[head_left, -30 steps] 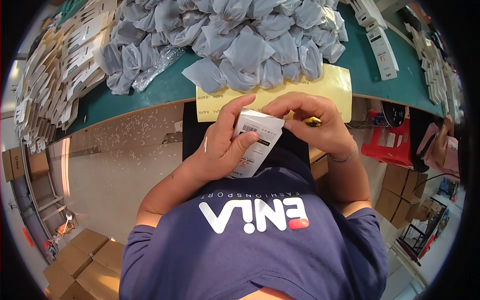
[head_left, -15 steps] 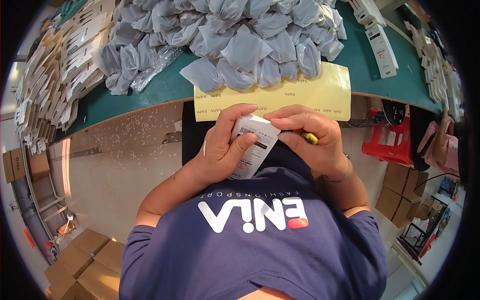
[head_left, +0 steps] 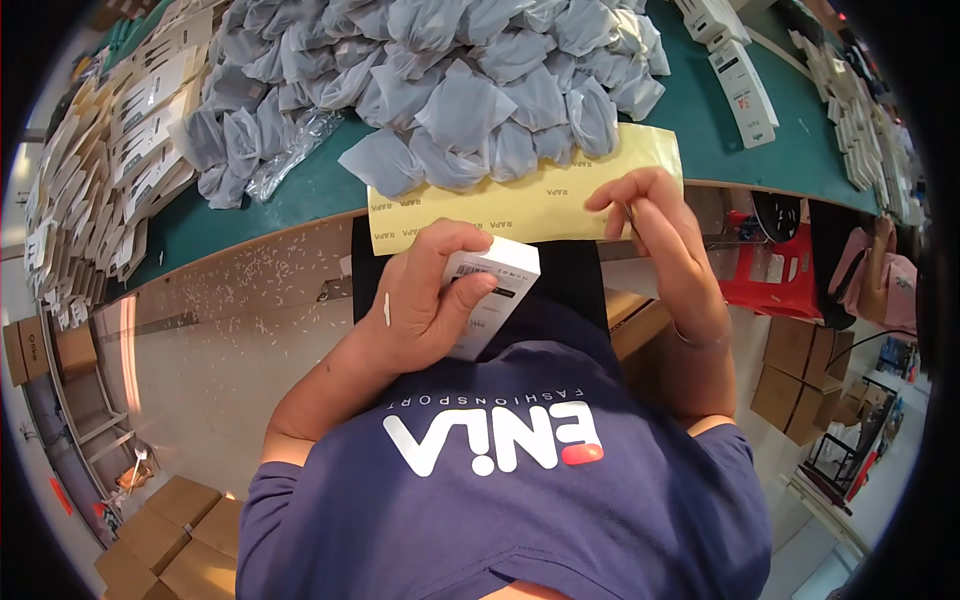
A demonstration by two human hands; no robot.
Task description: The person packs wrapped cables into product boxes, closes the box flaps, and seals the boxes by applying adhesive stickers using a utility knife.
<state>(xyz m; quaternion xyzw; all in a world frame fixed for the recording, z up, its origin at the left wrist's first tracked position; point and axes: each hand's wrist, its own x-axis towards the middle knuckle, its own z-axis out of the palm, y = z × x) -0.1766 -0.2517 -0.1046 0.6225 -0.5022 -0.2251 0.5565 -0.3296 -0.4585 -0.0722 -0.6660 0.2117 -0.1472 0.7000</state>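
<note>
My left hand (head_left: 425, 300) grips a slim white carton (head_left: 497, 268), tilted in front of my shirt, with fingers along one side and the thumb across its printed face. A barcode and a black label strip show on that face. To the right, apart from the carton, my right hand (head_left: 660, 225) is raised over the edge of a yellow sheet (head_left: 525, 205) printed "RAPA". Its fingers are curled, and a thin dark bit of a small tool (head_left: 630, 212) shows between them; the rest is hidden in the hand.
Grey bagged items (head_left: 460, 100) are heaped on the green table (head_left: 700, 110). Stacked flat cartons (head_left: 140, 120) stand at the left, and more white boxes (head_left: 742, 95) lie at the right. A red stool (head_left: 775, 270) and cardboard boxes (head_left: 165, 530) are on the floor, with white scraps scattered about.
My right hand has left the carton's top edge and moved up and right, over the yellow sheet. The yellow-and-black tool seen in it before is mostly hidden now. My left hand still holds the carton.
</note>
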